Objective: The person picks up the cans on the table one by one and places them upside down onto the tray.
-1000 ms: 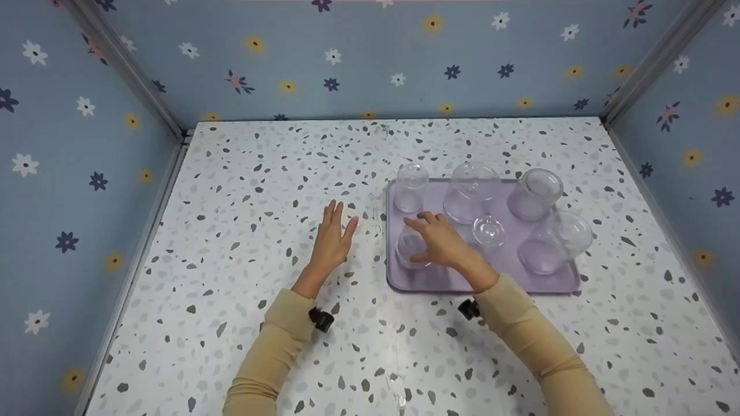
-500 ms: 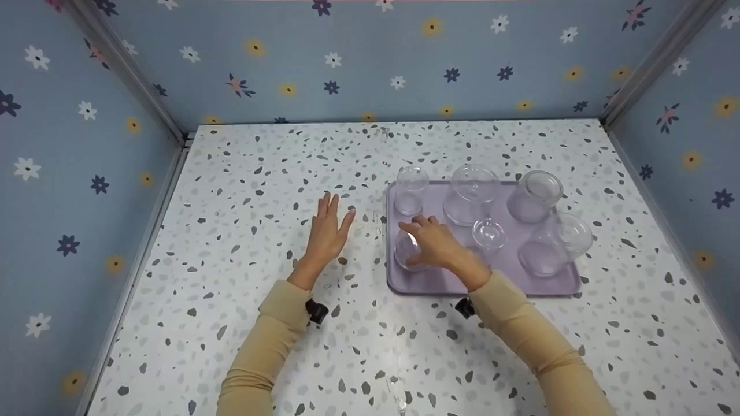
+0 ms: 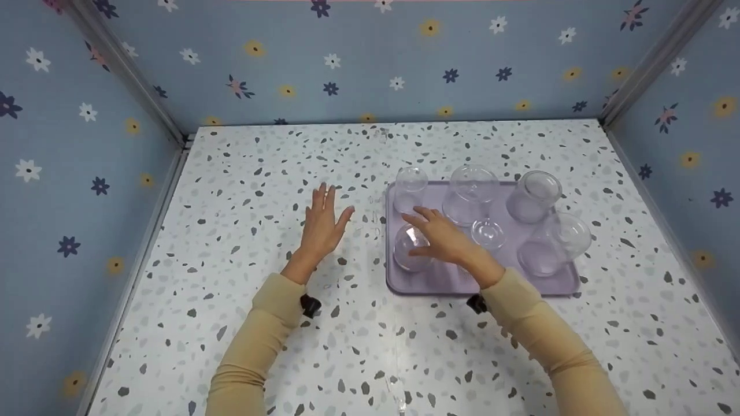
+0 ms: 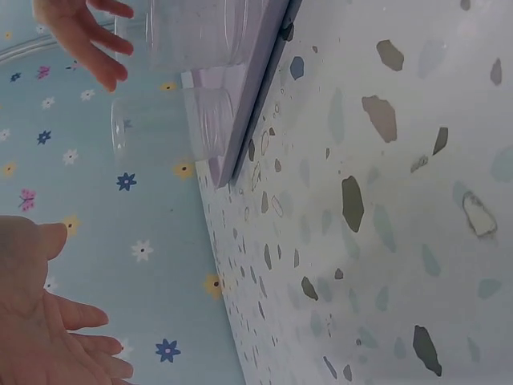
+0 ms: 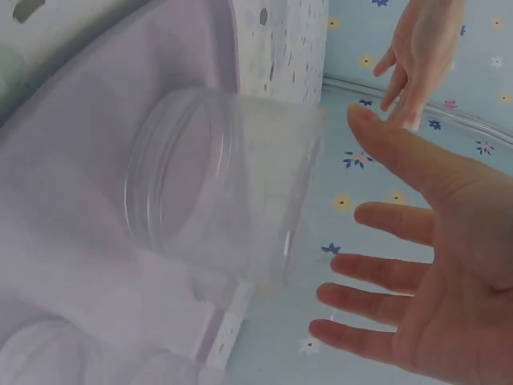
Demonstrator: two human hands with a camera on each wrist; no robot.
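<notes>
My right hand [image 3: 448, 240] hovers over the left front of a purple tray [image 3: 439, 282], fingers and thumb spread. Below it stands a clear jar [image 3: 409, 261]. In the right wrist view, the jar [image 5: 232, 184] has its ringed end down on the tray, and my right hand [image 5: 449, 265] is beside its upper end, palm showing, with a gap between fingertips and jar. My left hand [image 3: 319, 228] is raised over the speckled tabletop left of the tray, fingers extended and thumb out, holding nothing. The left wrist view shows only part of the left hand [image 4: 48, 321].
Along the tray's back stand a narrow clear vessel [image 3: 411, 188], a wide clear vessel [image 3: 471, 205] and a thick-rimmed clear jar [image 3: 532, 202]. A flared clear vessel [image 3: 546, 248] stands front right, with a small round clear piece [image 3: 488, 234] mid-tray. Flowered walls [image 3: 370, 58] surround the table.
My right hand's fingers have spread and drawn off the jar, shifting slightly right. My left hand has drifted left and a little farther from me. The jar stays in about the same place.
</notes>
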